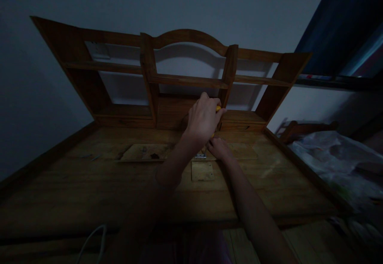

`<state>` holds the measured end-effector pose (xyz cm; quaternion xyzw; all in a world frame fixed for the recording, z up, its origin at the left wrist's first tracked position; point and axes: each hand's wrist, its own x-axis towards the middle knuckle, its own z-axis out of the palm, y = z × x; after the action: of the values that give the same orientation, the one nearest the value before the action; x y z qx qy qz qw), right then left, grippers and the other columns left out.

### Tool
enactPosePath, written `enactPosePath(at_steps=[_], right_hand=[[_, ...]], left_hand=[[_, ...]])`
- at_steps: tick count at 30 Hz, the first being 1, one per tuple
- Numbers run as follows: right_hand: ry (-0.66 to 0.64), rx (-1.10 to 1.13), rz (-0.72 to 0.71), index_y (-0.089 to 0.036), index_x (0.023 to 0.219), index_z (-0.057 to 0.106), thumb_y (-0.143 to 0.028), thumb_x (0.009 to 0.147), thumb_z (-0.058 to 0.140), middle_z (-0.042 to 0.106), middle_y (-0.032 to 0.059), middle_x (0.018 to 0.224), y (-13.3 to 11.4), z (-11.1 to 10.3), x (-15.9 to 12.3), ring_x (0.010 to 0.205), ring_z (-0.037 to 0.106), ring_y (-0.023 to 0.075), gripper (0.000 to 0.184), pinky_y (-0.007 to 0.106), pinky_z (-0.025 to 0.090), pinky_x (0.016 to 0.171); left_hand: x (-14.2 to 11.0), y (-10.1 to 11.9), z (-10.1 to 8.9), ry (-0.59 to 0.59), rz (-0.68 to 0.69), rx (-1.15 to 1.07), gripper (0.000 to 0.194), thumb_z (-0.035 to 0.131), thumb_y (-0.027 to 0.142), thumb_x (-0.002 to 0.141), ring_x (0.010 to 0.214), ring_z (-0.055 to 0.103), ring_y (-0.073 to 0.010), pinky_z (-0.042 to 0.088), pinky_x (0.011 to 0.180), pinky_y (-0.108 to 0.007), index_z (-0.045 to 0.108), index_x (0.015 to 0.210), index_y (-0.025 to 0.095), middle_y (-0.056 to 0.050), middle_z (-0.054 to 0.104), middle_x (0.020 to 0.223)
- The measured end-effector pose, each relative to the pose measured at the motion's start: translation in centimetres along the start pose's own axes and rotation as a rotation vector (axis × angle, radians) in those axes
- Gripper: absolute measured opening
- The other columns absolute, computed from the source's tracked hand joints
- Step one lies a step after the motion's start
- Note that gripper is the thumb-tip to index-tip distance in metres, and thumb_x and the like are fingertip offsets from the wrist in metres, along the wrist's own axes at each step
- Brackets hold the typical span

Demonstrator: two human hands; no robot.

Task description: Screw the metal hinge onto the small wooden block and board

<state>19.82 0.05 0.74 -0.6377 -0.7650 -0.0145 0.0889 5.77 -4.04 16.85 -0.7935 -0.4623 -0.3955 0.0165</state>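
My left hand (203,118) is raised over the desk, closed around a yellow-handled screwdriver (218,108). Most of its handle is hidden by the fingers, and its tip does not show clearly. Lower down, my right hand (220,149) is on the long thin wooden board (143,152), its fingertips bent in close beside the tool. What they pinch is hidden. A small shiny metal hinge (200,156) sits at the board's near edge, just left of my right hand. In front of it lies a small square wooden piece (202,171) with dark holes along one side.
A wooden desk (119,192) carries a shelf unit (188,81) along the wall. Small thin metal pieces (95,157) lie at left. A white cable (103,236) loops at the front edge. Clear plastic sheeting (332,152) covers things at right, near a chair back (311,127). The light is dim.
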Motion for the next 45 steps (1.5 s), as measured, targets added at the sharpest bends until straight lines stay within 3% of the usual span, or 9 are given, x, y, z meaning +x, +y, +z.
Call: enactPosePath(at_steps=[6, 12, 18, 21, 26, 31, 34, 38, 45], right_hand=[[0.032, 0.002, -0.011, -0.018, 0.116, 0.067, -0.041, 0.105, 0.03, 0.07, 0.0129, 0.117, 0.1, 0.2, -0.1, 0.102, 0.067, 0.0225, 0.045, 0.028, 0.045, 0.083], [0.038, 0.026, -0.011, -0.018, 0.116, 0.066, -0.041, 0.105, 0.031, 0.069, 0.0131, 0.118, 0.1, 0.3, 0.0, 0.104, 0.067, 0.0224, 0.042, 0.028, 0.044, 0.082], [0.039, 0.022, -0.012, -0.019, 0.117, 0.066, -0.037, 0.104, 0.035, 0.069, 0.0123, 0.12, 0.0, 0.2, 0.0, 0.105, 0.067, 0.0226, 0.039, 0.028, 0.044, 0.085], [0.032, 0.015, -0.012, -0.018, 0.118, 0.066, -0.036, 0.104, 0.036, 0.069, 0.013, 0.12, 0.1, 0.2, 0.0, 0.106, 0.066, 0.0227, 0.038, 0.028, 0.044, 0.086], [0.033, -0.003, -0.008, -0.017, 0.115, 0.067, -0.036, 0.104, 0.034, 0.07, 0.014, 0.115, 0.0, 0.2, 0.0, 0.101, 0.068, 0.0234, 0.04, 0.029, 0.045, 0.083], [0.039, 0.003, -0.001, -0.019, 0.116, 0.067, -0.042, 0.104, 0.033, 0.07, 0.0127, 0.116, 0.0, 0.3, 0.0, 0.102, 0.067, 0.0235, 0.043, 0.029, 0.045, 0.083], [0.041, 0.005, -0.001, -0.02, 0.117, 0.067, -0.043, 0.104, 0.033, 0.07, 0.0117, 0.116, 0.1, 0.3, 0.0, 0.102, 0.068, 0.0231, 0.042, 0.028, 0.046, 0.083], [0.045, 0.0, -0.009, -0.02, 0.116, 0.066, -0.039, 0.104, 0.035, 0.07, 0.0115, 0.116, 0.2, 0.4, 0.1, 0.103, 0.067, 0.0224, 0.039, 0.028, 0.045, 0.083], [0.031, 0.006, -0.003, -0.018, 0.116, 0.066, -0.043, 0.105, 0.031, 0.07, 0.0129, 0.117, 0.2, 0.6, 0.1, 0.104, 0.067, 0.0229, 0.045, 0.029, 0.045, 0.084]], left_hand=[[0.1, -0.4, -0.6, -0.013, 0.006, -0.022, 0.019, 0.063, 0.036, 0.092, 0.1, 0.061, -0.0238, 0.049, 0.086, -0.036, 0.07, 0.105, 0.023, -0.007, 0.064, 0.103], [0.1, -0.2, -1.2, -0.071, 0.001, 0.012, 0.023, 0.052, 0.018, 0.094, 0.105, 0.062, -0.026, 0.048, 0.091, -0.04, 0.068, 0.11, 0.02, -0.01, 0.068, 0.111], [0.0, 0.0, -0.5, -0.029, -0.004, 0.015, 0.015, 0.059, 0.029, 0.094, 0.105, 0.06, -0.0264, 0.049, 0.089, -0.038, 0.066, 0.104, 0.02, -0.009, 0.065, 0.105], [0.1, 0.0, -0.3, -0.034, -0.007, -0.021, 0.011, 0.059, 0.027, 0.094, 0.106, 0.059, -0.0267, 0.048, 0.091, -0.039, 0.065, 0.102, 0.021, -0.009, 0.061, 0.107], [0.3, -0.2, -0.2, -0.041, -0.011, -0.065, 0.025, 0.062, 0.027, 0.092, 0.105, 0.059, -0.026, 0.047, 0.095, -0.04, 0.061, 0.115, 0.017, -0.012, 0.058, 0.112], [0.5, -0.6, -0.2, -0.06, -0.002, -0.06, 0.022, 0.062, 0.03, 0.092, 0.107, 0.059, -0.0267, 0.047, 0.097, -0.041, 0.065, 0.108, 0.015, -0.012, 0.061, 0.113], [0.5, -0.5, -0.7, -0.088, 0.026, -0.053, 0.02, 0.057, 0.021, 0.093, 0.105, 0.06, -0.0244, 0.047, 0.097, -0.04, 0.067, 0.109, 0.017, -0.011, 0.065, 0.11], [0.3, -0.4, -1.3, -0.142, 0.089, -0.085, 0.031, 0.048, 0.006, 0.09, 0.107, 0.061, -0.0214, 0.047, 0.098, -0.036, 0.066, 0.113, 0.016, -0.01, 0.068, 0.112], [0.4, -0.9, -1.2, -0.106, 0.09, -0.156, 0.039, 0.044, -0.002, 0.083, 0.104, 0.063, -0.0193, 0.047, 0.094, -0.033, 0.069, 0.104, 0.019, -0.007, 0.07, 0.108]])
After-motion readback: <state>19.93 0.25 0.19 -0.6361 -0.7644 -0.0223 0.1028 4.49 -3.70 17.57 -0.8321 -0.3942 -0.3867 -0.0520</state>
